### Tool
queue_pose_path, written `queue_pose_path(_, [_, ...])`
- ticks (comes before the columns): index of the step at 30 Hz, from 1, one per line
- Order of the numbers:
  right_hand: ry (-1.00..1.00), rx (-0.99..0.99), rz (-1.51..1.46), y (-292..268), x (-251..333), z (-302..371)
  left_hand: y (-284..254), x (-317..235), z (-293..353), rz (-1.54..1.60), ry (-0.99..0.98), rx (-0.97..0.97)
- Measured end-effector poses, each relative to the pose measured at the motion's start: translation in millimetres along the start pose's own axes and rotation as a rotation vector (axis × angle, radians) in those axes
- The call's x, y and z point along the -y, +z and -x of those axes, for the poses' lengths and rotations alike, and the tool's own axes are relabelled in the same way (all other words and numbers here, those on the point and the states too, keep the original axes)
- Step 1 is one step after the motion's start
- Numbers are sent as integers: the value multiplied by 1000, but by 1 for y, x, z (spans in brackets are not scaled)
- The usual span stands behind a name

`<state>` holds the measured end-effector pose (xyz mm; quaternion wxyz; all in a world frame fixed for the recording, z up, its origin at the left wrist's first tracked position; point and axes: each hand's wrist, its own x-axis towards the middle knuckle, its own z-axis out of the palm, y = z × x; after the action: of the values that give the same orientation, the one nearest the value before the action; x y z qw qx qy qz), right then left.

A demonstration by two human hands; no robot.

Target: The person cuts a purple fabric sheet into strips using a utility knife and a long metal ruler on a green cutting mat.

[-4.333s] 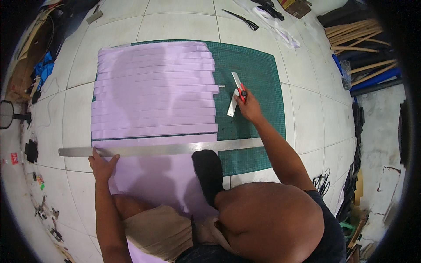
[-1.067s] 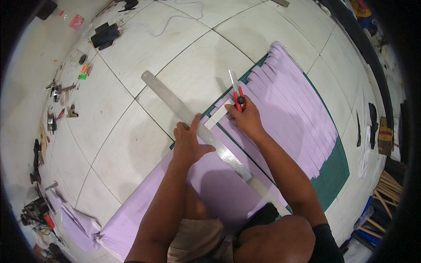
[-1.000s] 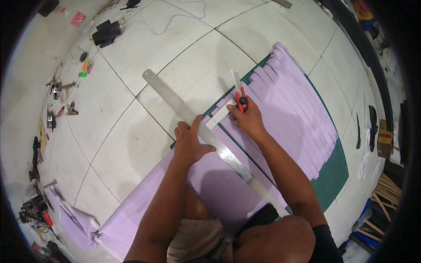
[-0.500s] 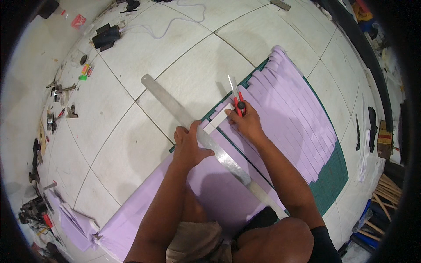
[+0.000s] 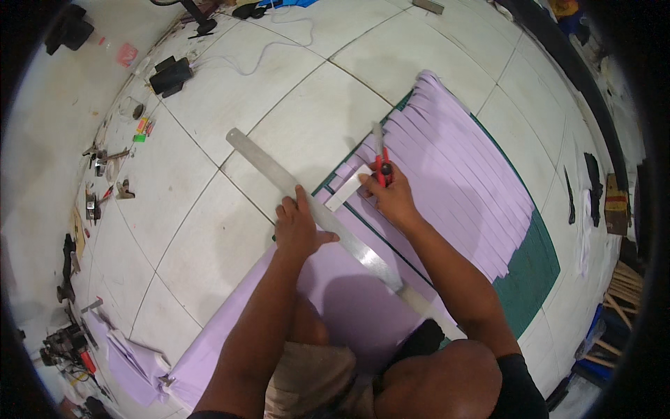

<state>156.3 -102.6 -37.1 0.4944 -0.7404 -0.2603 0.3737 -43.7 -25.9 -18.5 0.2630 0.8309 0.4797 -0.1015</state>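
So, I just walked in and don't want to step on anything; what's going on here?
The person's left hand rests on a long metal ruler laid over lilac fabric. The right hand holds a red-handled cutter and a short pale bar beside the ruler. Lilac strips lie on the green mat beyond.

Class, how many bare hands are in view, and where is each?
2: the bare left hand rests on the long, flat silver metal ruler; the bare right hand holds the red-handled cutter and the short, flat white bar. No others show.
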Motion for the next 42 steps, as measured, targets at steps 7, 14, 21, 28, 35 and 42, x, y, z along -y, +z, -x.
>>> queue_pose_path(7, [130, -226, -229, -122, -22, 123, 5, -2, -17, -358, 136, -36])
queue_pose_path(14, [275, -504, -48, -262, -122, 269, 16, 25, -26, -254, 214, -35])
queue_pose_path(21, [329, -389, -26, -274, -146, 308, 0, -2, -19, -342, 163, 24])
queue_pose_path(28, [262, -436, 113, -257, -173, 306, 6, 6, -26, -340, 133, 65])
queue_pose_path(35, [281, -414, 180, -252, -163, 298, 2, 14, -26, -295, 165, 60])
queue_pose_path(42, [226, -436, 201, -253, -183, 298, -2, 8, -24, -299, 151, 54])
